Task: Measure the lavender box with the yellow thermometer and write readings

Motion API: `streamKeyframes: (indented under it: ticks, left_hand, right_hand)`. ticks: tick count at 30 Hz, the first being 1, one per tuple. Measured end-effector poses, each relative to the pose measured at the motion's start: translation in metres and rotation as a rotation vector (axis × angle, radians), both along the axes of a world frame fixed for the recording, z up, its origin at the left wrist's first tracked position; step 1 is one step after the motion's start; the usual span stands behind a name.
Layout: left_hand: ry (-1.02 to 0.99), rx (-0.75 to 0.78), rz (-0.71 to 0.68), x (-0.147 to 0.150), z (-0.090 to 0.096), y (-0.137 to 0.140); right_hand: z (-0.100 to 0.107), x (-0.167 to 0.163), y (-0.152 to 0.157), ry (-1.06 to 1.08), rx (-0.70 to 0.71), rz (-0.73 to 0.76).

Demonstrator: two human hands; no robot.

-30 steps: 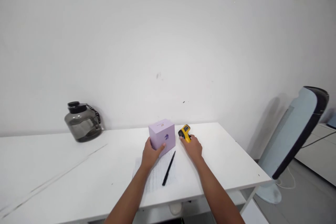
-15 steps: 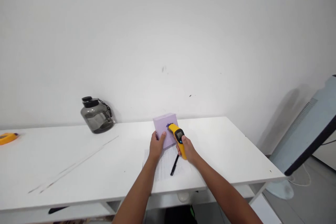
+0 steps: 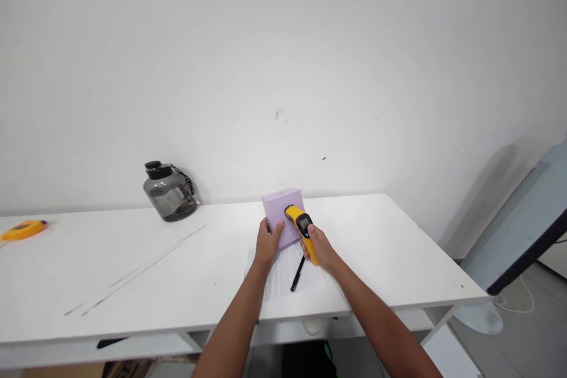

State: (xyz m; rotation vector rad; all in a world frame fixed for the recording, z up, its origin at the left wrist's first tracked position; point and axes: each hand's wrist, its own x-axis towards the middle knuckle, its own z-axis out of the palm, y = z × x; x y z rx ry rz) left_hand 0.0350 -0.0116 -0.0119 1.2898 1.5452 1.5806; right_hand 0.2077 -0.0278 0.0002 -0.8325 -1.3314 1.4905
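Yellow-and-black pistol-shaped plastic thermometer, lower centre: light, stiff, I'd guess; right hand grips its handle (best spot), left hand clasps lilac cardboard box.

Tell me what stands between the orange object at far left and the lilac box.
In the head view, a translucent gray water jug stands between the orange object and the lilac box.

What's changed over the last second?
The right hand has lifted the thermometer off the table and brought it leftward, its nose now in front of the box. The left hand still holds the box, now turned. The view swung left, revealing an orange item. The pen, paper and bottle stayed put.
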Motion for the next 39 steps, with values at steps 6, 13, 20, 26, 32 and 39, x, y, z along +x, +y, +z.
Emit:
streamKeyframes:
  ticks: [6, 13, 20, 26, 32, 39]
  left_hand:
    - [0.022, 0.005, -0.012, -0.001, -0.002, 0.001]
    - [0.006, -0.002, -0.015, -0.002, -0.006, 0.004]
    - [-0.008, -0.026, -0.015, -0.002, -0.006, 0.004]
    - [-0.01, -0.033, -0.016, -0.003, -0.006, 0.005]
    - [0.004, -0.031, -0.012, -0.004, -0.008, 0.007]
    - [-0.016, -0.029, -0.009, -0.004, -0.009, 0.009]
  right_hand:
    - [0.003, 0.001, 0.002, -0.069, 0.006, -0.015]
    - [-0.005, -0.001, 0.005, -0.047, 0.037, -0.014]
    - [-0.014, -0.005, 0.01, 0.047, 0.074, -0.215]
    - [-0.012, -0.002, 0.017, 0.06, -0.016, -0.384]
    - [-0.014, -0.002, 0.021, -0.003, -0.03, -0.424]
    - [-0.011, 0.003, 0.019, -0.416, 0.094, -0.623]
